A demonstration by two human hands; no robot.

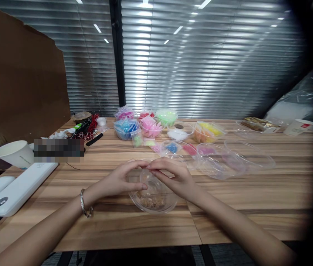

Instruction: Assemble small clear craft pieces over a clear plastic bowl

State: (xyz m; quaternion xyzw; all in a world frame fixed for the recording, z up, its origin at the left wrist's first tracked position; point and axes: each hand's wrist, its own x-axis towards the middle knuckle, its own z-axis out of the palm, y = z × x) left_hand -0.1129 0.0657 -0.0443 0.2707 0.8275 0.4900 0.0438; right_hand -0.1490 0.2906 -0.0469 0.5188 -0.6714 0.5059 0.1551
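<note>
**Both hands meet over a clear bowl of brown bits**

We have our left hand [128, 179] and right hand [173, 175] over a clear bowl [155, 207] on the near side of the worktop [112, 229]. Brown bits [153, 201] lie in the bowl, mostly toward its 6 o'clock side.

Our fingertips meet above the bowl's 12 o'clock side, at a thin clear piece [146, 178] too blurred for us to name. Our right grip is pressed together, pinching its upper edge; our left grip is spread, forefinger up by the right fingertips and thumb lower, over the bowl. We wear a silver bracelet [82, 203] on the left wrist.

Taking the bowl as the clock's centre, a tub of blue pieces [127, 127] sits at 11 o'clock, with a pink tub [152, 127] and a green tub [167, 116] near 12. A tub of orange and yellow pieces [206, 132] is at 1, and clear tubs overlap at 2. Red and black cords [89, 127] lie between 10 and 11. A paper cup [14, 153] stands near 10, and a long white device [20, 190] lies at 9.
</note>
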